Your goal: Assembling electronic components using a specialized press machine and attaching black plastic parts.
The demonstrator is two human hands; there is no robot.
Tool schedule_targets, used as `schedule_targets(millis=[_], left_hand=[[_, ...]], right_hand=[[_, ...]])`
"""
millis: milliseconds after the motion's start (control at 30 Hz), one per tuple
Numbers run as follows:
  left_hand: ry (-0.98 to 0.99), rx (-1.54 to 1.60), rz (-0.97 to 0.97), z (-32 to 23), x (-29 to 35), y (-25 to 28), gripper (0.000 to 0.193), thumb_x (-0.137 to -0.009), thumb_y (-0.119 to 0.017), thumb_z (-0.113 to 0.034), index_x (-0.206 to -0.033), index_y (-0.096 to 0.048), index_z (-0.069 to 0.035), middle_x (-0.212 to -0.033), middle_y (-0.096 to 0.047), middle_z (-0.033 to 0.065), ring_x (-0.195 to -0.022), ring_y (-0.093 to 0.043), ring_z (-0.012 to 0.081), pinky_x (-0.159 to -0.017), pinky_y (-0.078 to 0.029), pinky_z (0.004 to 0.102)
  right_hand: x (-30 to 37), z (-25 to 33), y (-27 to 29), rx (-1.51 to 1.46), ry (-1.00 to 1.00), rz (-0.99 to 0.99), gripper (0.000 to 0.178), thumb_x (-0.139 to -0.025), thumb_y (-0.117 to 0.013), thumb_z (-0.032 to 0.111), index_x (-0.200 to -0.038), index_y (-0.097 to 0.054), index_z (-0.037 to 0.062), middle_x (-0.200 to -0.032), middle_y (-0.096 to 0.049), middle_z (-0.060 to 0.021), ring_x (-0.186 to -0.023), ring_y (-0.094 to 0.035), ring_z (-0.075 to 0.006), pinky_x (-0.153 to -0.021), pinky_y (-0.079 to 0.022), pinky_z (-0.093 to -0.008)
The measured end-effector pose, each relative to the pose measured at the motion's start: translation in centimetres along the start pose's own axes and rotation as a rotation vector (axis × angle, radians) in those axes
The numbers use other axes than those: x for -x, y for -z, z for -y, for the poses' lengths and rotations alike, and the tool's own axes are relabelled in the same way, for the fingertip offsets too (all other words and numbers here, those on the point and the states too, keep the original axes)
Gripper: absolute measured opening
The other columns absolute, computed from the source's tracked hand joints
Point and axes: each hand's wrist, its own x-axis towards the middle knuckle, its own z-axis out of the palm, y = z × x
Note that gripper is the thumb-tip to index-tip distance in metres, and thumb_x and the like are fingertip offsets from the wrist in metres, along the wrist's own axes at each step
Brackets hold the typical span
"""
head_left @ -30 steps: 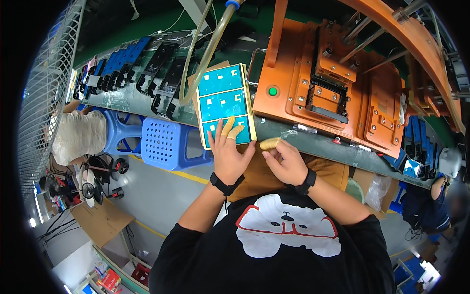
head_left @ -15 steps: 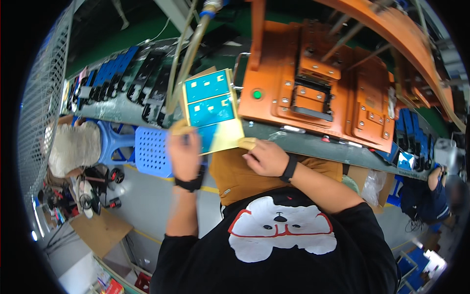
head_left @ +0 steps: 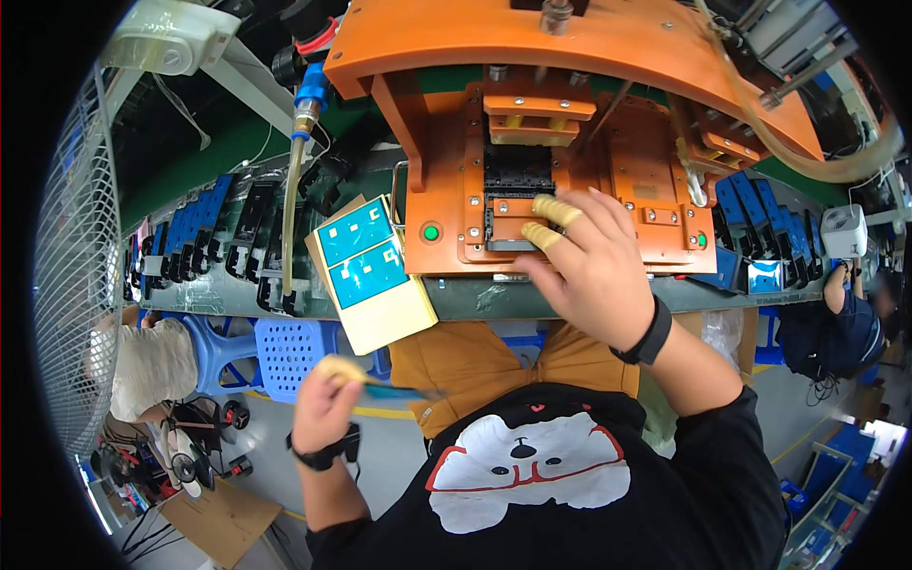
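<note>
Held low and left of my lap, my left hand (head_left: pixel 326 407) is closed in a pinch on a thin blue film piece (head_left: pixel 394 390), blurred and seen nearly edge-on. My right hand (head_left: pixel 598 271) reaches over the orange press machine (head_left: pixel 446 195), fingers apart, with yellow finger cots on two of them. Its fingertips are at the right side of a black plastic frame (head_left: pixel 508 245) seated in the fixture; whether they touch it I cannot tell. Left of the machine lies a stack of pale yellow backing sheets (head_left: pixel 388 321), whose top one carries two blue film panels (head_left: pixel 366 275).
Dark green workbench (head_left: pixel 475 299) runs across. Black plastic housings (head_left: pixel 249 223) and blue ones (head_left: pixel 199 214) line its left side; more blue parts (head_left: pixel 750 214) stand right. An air hose (head_left: pixel 293 204) hangs left of the sheets. A blue stool (head_left: pixel 294 356) stands below the bench. Another person (head_left: pixel 831 328) is far right.
A blue film panel has come off the top backing sheet, and my left hand has drawn back toward me with it. My right hand has left the sheets for the machine's fixture.
</note>
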Motion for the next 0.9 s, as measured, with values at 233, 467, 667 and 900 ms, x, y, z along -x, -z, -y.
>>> schedule_targets(millis=[233, 467, 667, 900], left_hand=[[-0.685, -0.416, -0.042, -8.1, -16.1, -8.6, 0.008, -0.093, -0.068, -0.008, -0.097, -0.064, -0.003, -0.117, -0.068, 0.0185, -0.110, -0.065, 0.0357, -0.097, -0.050, 0.0413], [-0.550, -0.789, -0.062, -11.3, -30.6, -11.7, 0.029, -0.093, -0.065, -0.015, -0.121, -0.066, -0.004, -0.124, -0.067, 0.0200, -0.121, -0.060, 0.0388, -0.101, -0.051, 0.0414], [-0.875, -0.236, 0.107, -9.0, -36.4, -10.6, 0.051, -0.097, -0.069, -0.018, -0.141, -0.048, -0.004, -0.139, -0.060, 0.0156, -0.130, -0.056, 0.0322, -0.110, -0.046, 0.0357], [-0.616, -1.036, 0.026, -9.5, -34.2, -11.0, 0.046, -0.102, -0.057, -0.028, -0.146, -0.050, -0.017, -0.147, -0.058, 0.0070, -0.138, -0.052, 0.0268, -0.116, -0.042, 0.0400]], right_hand=[[-0.4, -0.2, 10.0, -0.309, -0.161, -0.061, 0.016, -0.087, -0.076, 0.010, -0.097, -0.072, -0.0017, -0.098, -0.071, -0.0131, -0.083, -0.069, -0.0283, -0.078, -0.056, -0.0367], [19.3, -4.4, 17.7, -0.942, -0.746, -0.595, 0.025, -0.103, -0.064, 0.020, -0.112, -0.066, -0.0037, -0.102, -0.074, -0.0147, -0.082, -0.072, -0.0217, -0.075, -0.060, -0.0350], [23.4, -4.5, 14.3, -1.343, -0.911, -0.664, 0.032, -0.108, -0.056, 0.030, -0.120, -0.061, 0.0010, -0.106, -0.073, -0.0126, -0.084, -0.074, -0.0265, -0.079, -0.061, -0.0386], [24.7, -5.9, 14.3, -1.535, -1.052, -0.994, 0.029, -0.110, -0.052, 0.031, -0.122, -0.063, 0.0070, -0.109, -0.072, -0.0044, -0.090, -0.071, -0.0208, -0.083, -0.058, -0.0386]])
